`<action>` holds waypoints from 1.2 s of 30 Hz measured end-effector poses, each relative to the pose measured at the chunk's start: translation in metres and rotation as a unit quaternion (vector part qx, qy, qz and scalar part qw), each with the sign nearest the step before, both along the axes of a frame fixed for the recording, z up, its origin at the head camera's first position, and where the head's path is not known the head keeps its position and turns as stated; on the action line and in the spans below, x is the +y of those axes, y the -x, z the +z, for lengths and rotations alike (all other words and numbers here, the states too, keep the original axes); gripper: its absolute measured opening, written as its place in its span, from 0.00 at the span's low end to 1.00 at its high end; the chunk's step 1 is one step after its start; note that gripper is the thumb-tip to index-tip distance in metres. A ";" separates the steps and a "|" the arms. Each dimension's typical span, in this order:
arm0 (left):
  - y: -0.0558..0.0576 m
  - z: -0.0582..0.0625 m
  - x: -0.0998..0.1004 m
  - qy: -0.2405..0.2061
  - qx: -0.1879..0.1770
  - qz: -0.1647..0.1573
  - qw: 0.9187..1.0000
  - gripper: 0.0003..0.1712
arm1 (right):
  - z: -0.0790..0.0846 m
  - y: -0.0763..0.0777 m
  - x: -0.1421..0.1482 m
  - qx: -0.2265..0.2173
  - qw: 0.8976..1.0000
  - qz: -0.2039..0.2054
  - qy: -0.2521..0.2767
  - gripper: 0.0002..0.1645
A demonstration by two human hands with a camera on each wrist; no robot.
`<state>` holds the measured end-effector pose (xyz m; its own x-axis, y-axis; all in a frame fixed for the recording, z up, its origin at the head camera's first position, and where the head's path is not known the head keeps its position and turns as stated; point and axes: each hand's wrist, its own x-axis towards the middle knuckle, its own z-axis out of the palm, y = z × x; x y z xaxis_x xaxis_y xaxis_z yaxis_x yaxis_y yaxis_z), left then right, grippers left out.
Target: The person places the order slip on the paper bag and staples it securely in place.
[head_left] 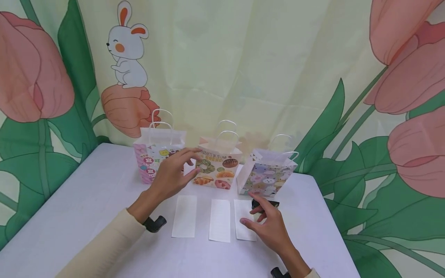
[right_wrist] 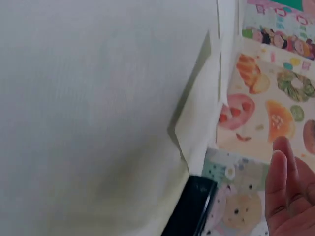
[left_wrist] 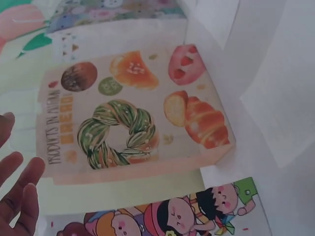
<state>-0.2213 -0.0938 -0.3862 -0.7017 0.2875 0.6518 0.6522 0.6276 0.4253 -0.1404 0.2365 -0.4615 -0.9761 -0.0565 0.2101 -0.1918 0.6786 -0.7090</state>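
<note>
Three paper bags with white handles stand in a row: a pink-and-white one with cartoon figures [head_left: 147, 166], one printed with breads [head_left: 217, 170], and one patterned with animal faces [head_left: 267, 178]. My left hand [head_left: 174, 173] hovers before the first two, thumb and fingers spread, nothing between them. Its fingers appear beside the bread bag's top in the left wrist view. My right hand [head_left: 269, 227] is low before the animal bag, thumb and forefinger apart and holding nothing. Just behind it lies a small shiny black object [right_wrist: 192, 209], partly hidden in the head view.
Three white paper strips lie before the bags: a left one [head_left: 184, 216], a middle one [head_left: 219, 220] and a right one [head_left: 244, 226], the last partly under the right hand. A white cloth covers the table [head_left: 87, 204]. Behind hangs a curtain [head_left: 243, 69] printed with tulips and a rabbit.
</note>
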 end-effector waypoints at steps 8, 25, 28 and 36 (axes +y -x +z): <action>0.023 0.001 0.016 -0.020 -0.011 -0.025 0.999 0.18 | -0.013 0.015 -0.026 -0.093 0.995 0.040 -0.009 0.53; 0.042 0.004 0.033 -0.013 -0.049 -0.003 0.999 0.13 | -0.022 0.029 -0.053 -0.100 0.981 0.072 -0.151 0.52; 0.043 0.002 0.034 -0.015 -0.054 -0.006 0.998 0.12 | -0.023 0.028 -0.054 -0.097 0.979 0.067 -0.166 0.50; 0.044 0.002 0.037 -0.009 -0.053 -0.005 0.999 0.12 | -0.024 0.029 -0.053 -0.118 0.968 0.091 -0.203 0.43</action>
